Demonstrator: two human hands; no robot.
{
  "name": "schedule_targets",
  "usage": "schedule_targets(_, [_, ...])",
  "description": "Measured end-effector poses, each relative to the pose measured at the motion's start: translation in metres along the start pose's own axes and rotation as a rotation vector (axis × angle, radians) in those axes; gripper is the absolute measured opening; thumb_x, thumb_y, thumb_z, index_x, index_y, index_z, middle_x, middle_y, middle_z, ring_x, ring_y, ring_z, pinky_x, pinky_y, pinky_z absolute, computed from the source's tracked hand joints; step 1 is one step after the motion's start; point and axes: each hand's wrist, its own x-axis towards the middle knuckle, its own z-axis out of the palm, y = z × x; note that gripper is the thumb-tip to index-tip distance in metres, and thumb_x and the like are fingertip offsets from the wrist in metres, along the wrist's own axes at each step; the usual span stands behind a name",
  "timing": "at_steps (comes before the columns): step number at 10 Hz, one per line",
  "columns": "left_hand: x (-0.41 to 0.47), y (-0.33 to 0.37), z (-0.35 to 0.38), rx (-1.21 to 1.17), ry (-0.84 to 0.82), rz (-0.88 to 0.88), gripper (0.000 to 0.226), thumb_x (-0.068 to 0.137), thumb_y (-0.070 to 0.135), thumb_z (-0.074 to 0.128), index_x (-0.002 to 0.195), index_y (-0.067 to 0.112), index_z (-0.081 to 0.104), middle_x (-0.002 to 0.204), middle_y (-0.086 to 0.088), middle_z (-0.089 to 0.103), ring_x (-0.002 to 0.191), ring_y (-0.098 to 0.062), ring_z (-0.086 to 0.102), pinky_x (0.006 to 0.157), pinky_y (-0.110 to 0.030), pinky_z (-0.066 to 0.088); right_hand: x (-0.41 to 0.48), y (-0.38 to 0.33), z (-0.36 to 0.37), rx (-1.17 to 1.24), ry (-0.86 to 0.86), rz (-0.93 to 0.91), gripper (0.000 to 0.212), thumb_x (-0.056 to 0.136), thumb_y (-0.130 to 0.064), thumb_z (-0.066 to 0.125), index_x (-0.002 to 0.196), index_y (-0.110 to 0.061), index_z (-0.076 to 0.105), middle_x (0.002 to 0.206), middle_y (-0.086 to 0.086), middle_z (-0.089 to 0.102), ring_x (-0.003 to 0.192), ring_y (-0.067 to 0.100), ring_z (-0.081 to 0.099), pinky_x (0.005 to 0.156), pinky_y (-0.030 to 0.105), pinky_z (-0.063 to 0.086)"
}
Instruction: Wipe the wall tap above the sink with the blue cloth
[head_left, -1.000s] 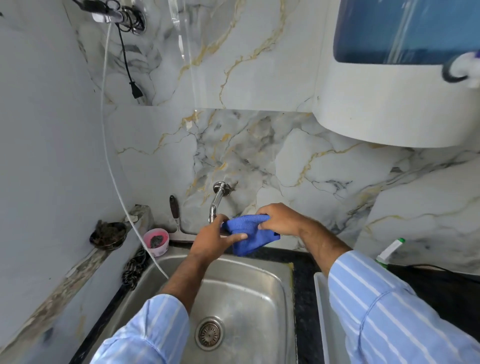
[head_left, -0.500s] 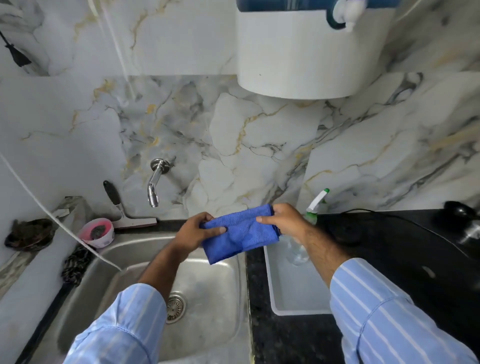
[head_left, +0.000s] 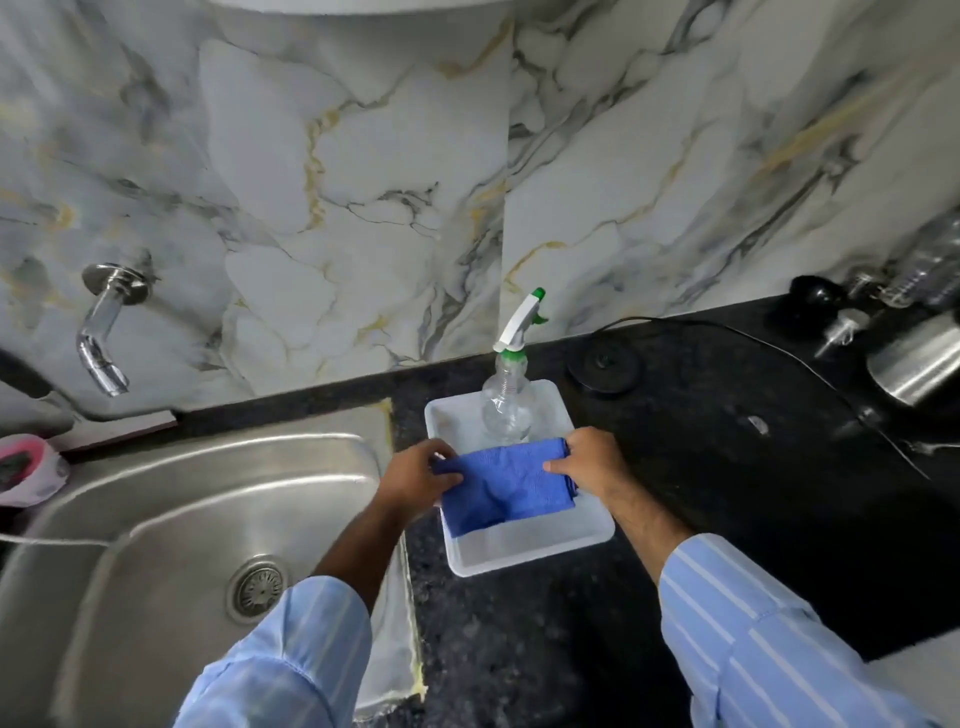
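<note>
My left hand (head_left: 415, 480) and right hand (head_left: 592, 462) pinching opposite edges of folded blue microfibre cloth (head_left: 504, 488), over white rectangular plastic tray (head_left: 530, 551) on black bench (head_left: 701, 467), chrome wall tap (head_left: 104, 332) well apart

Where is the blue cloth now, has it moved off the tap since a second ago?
Yes. The blue cloth, then beside the wall tap, is now further right, over the white tray on the counter.
</note>
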Motion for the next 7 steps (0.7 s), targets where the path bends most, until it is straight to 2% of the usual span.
schedule_targets(1, [0.014, 0.001, 0.036, 0.227, -0.046, 0.044, 0.016, 0.08, 0.023, 0.071, 0.096, 0.024, 0.069, 0.087, -0.001, 0.07, 0.077, -0.018, 0.064, 0.059, -0.017, 0.041, 0.016, 0.018, 0.018, -0.083, 0.011, 0.039, 0.036, 0.092, -0.027, 0.085, 0.117, -0.005, 0.072, 0.109, 0.009, 0.072, 0.095, 0.023, 0.071, 0.072, 0.028, 0.051])
schedule_targets(2, [0.022, -0.001, 0.056, 0.345, -0.09, 0.069, 0.019, 0.083, 0.022, 0.067, 0.102, 0.02, 0.07, 0.094, -0.007, 0.071, 0.087, -0.025, 0.067, 0.069, -0.024, 0.046, 0.024, 0.026, 0.035, -0.155, -0.021, 0.054, 0.038, 0.095, -0.026, 0.082, 0.125, -0.006, 0.07, 0.123, 0.011, 0.072, 0.11, 0.028, 0.073, 0.085, 0.031, 0.059])
schedule_targets(3, [0.028, -0.002, 0.076, 0.646, -0.115, 0.127, 0.02, 0.09, 0.026, 0.062, 0.108, 0.023, 0.069, 0.103, -0.006, 0.071, 0.097, -0.026, 0.066, 0.082, -0.035, 0.05, 0.031, 0.033, 0.056, -0.277, -0.018, 0.046, 0.031, 0.103, -0.02, 0.071, 0.13, -0.006, 0.067, 0.131, 0.014, 0.069, 0.12, 0.032, 0.071, 0.097, 0.036, 0.058])
schedule_targets(4, [0.028, -0.002, 0.082, 0.948, -0.087, 0.209, 0.021, 0.089, 0.031, 0.065, 0.109, 0.027, 0.068, 0.104, -0.001, 0.071, 0.107, -0.024, 0.059, 0.088, -0.04, 0.045, 0.035, 0.038, 0.066, -0.348, -0.042, -0.022, 0.028, 0.109, -0.01, 0.054, 0.132, 0.001, 0.066, 0.132, 0.02, 0.067, 0.123, 0.037, 0.066, 0.098, 0.039, 0.054])
schedule_targets(5, [0.02, -0.008, 0.084, 1.11, -0.065, 0.267, 0.027, 0.089, 0.035, 0.065, 0.113, 0.024, 0.067, 0.111, 0.0, 0.068, 0.117, -0.026, 0.048, 0.092, -0.046, 0.037, 0.023, 0.026, 0.069, -0.483, -0.044, -0.078, 0.025, 0.11, -0.008, 0.051, 0.127, -0.003, 0.068, 0.128, 0.016, 0.07, 0.118, 0.033, 0.07, 0.093, 0.035, 0.055])
schedule_targets(6, [0.017, -0.013, 0.071, 1.048, 0.008, 0.323, 0.033, 0.093, 0.039, 0.056, 0.118, 0.021, 0.066, 0.122, -0.003, 0.063, 0.125, -0.027, 0.043, 0.097, -0.048, 0.035, 0.011, 0.001, 0.047, -0.524, 0.026, -0.104, 0.018, 0.108, -0.015, 0.058, 0.121, -0.008, 0.07, 0.124, 0.012, 0.072, 0.113, 0.031, 0.072, 0.088, 0.034, 0.057])
schedule_targets(7, [0.009, -0.018, 0.03, 0.973, 0.126, 0.365, 0.05, 0.095, 0.051, 0.047, 0.131, 0.018, 0.06, 0.142, -0.004, 0.052, 0.138, -0.026, 0.035, 0.108, -0.049, 0.027, -0.009, -0.035, -0.005, -0.313, 0.255, -0.141, 0.031, 0.104, -0.039, 0.067, 0.115, -0.011, 0.073, 0.114, 0.012, 0.076, 0.106, 0.035, 0.075, 0.085, 0.037, 0.06])
